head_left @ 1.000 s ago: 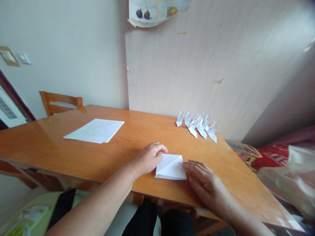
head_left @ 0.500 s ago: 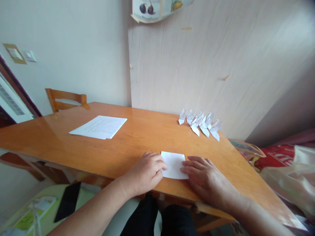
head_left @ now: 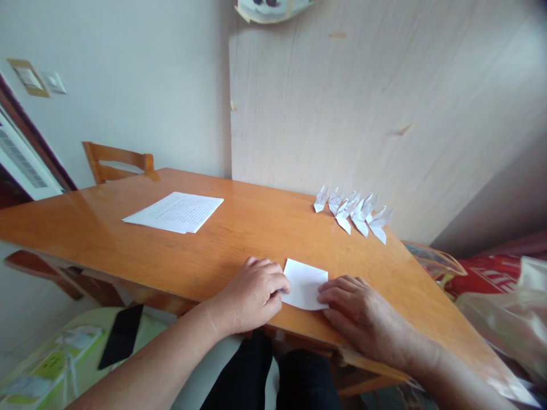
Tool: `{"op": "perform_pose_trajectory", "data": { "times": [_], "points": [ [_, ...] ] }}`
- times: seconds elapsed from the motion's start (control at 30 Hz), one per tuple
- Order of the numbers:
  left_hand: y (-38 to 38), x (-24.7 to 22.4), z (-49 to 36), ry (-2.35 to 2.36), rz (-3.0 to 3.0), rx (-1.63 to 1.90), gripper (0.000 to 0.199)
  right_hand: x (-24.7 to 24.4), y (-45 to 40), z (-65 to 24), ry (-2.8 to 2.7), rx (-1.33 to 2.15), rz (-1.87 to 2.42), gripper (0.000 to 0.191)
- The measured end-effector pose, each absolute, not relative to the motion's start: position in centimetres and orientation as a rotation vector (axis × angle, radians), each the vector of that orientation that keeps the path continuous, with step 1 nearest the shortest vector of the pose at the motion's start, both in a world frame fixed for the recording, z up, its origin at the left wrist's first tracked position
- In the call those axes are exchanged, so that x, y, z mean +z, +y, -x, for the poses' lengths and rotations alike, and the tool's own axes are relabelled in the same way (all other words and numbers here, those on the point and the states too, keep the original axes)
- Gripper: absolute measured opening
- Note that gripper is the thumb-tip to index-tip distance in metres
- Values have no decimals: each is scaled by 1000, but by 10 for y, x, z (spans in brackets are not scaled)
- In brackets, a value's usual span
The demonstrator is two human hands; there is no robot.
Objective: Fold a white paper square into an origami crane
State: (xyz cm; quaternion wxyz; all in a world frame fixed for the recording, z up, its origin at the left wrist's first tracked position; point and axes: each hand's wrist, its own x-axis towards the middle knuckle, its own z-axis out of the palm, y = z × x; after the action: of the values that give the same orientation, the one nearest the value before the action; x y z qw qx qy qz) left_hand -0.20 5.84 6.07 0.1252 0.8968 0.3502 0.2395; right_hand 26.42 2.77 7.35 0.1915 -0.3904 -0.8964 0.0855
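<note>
A small white squarish piece of folded paper (head_left: 305,285) lies at the table's front edge, slightly turned. My left hand (head_left: 258,293) is closed on its left edge, fingers curled and the thumb tucked below. At the opposite side, my right hand (head_left: 356,310) grips the lower right edge, fingertips on top and thumb close to the paper's near corner. The fingers hide parts of both side edges. Beyond my right hand, several folded white paper figures (head_left: 361,215) with pointed tips stand grouped at the back right of the table.
A stack of printed sheets (head_left: 177,212) lies on the wooden table (head_left: 252,228) at the left. A wooden chair (head_left: 117,156) stands behind. Below left, a black phone-like slab (head_left: 122,336) rests on a pale green surface. Bags (head_left: 491,279) crowd the right side.
The paper has turned slightly clockwise, its right side now lower than its left. Both hands stay at its edges. The whole view has shifted a little from head motion.
</note>
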Motion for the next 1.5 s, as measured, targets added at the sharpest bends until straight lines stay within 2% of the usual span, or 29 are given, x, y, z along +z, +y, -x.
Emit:
{"op": "perform_pose_trajectory", "data": {
  "times": [0.3,0.83,1.0,1.33,1.5],
  "points": [
    [59,66,6,1066,-2561,574,19,73,33,-256,-2326,434,1253,32],
    [60,66,11,1058,-2470,595,19,45,55,-247,-2106,344,1532,23],
    [59,68,11,1068,-2455,574,22,44,53,-245,-2102,326,1545,23],
    [56,73,3,1223,-2469,518,11,35,54,-248,-2108,301,1543,21],
    [56,67,1,1261,-2457,555,17,35,52,-247,-2100,312,1564,22]
  ]
}}
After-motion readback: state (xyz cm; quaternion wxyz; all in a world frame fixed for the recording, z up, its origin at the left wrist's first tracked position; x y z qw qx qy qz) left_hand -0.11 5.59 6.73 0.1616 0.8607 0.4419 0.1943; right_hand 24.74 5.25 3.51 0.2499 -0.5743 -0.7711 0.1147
